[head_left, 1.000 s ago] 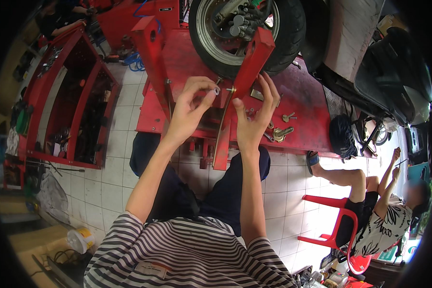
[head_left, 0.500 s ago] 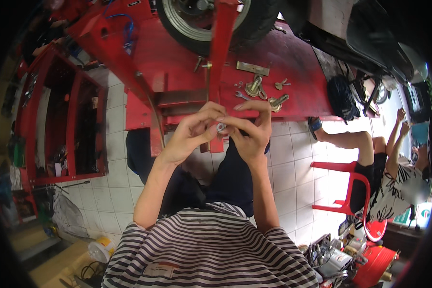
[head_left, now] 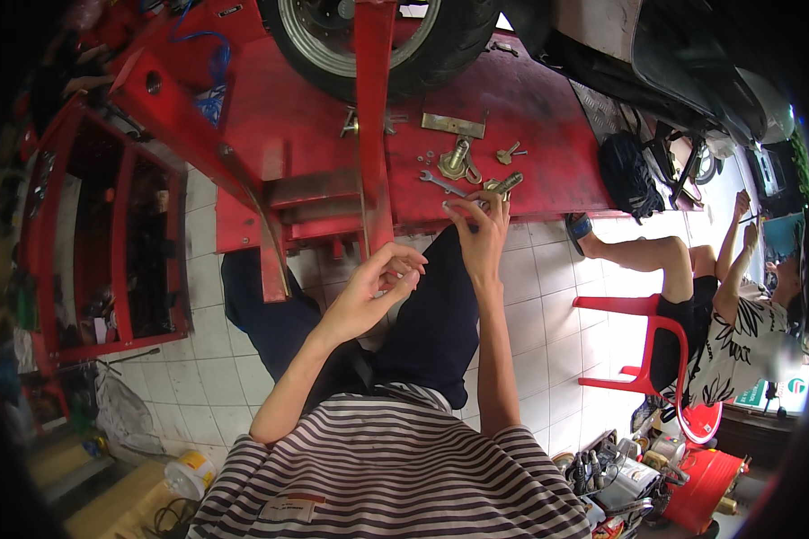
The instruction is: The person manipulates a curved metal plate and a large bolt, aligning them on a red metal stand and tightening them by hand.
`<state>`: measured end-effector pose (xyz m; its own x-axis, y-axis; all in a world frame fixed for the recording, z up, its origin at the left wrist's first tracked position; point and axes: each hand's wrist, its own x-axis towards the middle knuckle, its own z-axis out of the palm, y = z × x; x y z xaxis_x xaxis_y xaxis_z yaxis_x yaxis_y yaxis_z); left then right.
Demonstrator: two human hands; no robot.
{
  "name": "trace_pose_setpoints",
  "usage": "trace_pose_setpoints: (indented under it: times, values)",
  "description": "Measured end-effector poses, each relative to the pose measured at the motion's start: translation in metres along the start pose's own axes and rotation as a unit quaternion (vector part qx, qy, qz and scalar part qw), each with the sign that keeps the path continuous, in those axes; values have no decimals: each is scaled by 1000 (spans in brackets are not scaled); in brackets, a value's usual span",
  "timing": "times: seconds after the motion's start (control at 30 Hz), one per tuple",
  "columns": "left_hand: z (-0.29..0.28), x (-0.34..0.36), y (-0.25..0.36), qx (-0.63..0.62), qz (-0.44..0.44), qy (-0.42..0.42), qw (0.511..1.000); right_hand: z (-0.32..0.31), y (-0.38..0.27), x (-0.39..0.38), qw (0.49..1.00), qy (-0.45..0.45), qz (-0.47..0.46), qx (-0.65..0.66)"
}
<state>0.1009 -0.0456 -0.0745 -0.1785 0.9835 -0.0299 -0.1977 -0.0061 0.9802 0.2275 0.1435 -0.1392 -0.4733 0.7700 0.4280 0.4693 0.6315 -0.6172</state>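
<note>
My left hand is raised over my lap, its fingers curled in toward the thumb. What it holds, if anything, is hidden behind the fingers. Up at the front edge of the red bench, my right hand reaches in with thumb and fingers apart. Its fingertips are by a small open-ended wrench and a brass-coloured part with a cylinder. Whether they touch either is unclear. Behind these lie a second brass-coloured part, keys and several small nuts.
A red steel upright rises before a wheel with a black tyre. A flat metal plate lies on the bench. Left is a red cabinet. Right, a person sits on a red chair; tools and cans crowd the floor.
My hands have parted. The small metal piece between them no longer shows. My right hand has moved forward to the bench edge; my left has drawn back toward my lap. The view has shifted slightly.
</note>
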Motion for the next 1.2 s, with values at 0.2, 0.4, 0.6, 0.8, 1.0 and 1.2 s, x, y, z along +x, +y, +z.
trace_pose_setpoints:
  times: [0.2, 0.4, 0.6, 0.8, 1.0, 1.2]
  values:
    - [-9, -15, 6, 25, 34, 72, 997, 12, 0, 0, 996, 43, -36, -70]
    - [-38, -46, 31, 24, 179, 265, 947, 18, -11, -9, 998, 34, -9, 53]
    - [-92, -100, 24, 54, 260, 491, 830, 21, -44, -16, 993, -4, 13, 117]
    - [-141, -241, -116, 213, 18, 645, 733, 14, -40, -34, 985, -11, 26, 171]
    - [-58, -445, -330, -265, -299, 426, 812, 6, -41, -42, 974, 23, 55, 217]
    - [-32, -439, -315, -285, -383, 409, 777, 7, -34, -45, 968, 20, 75, 238]
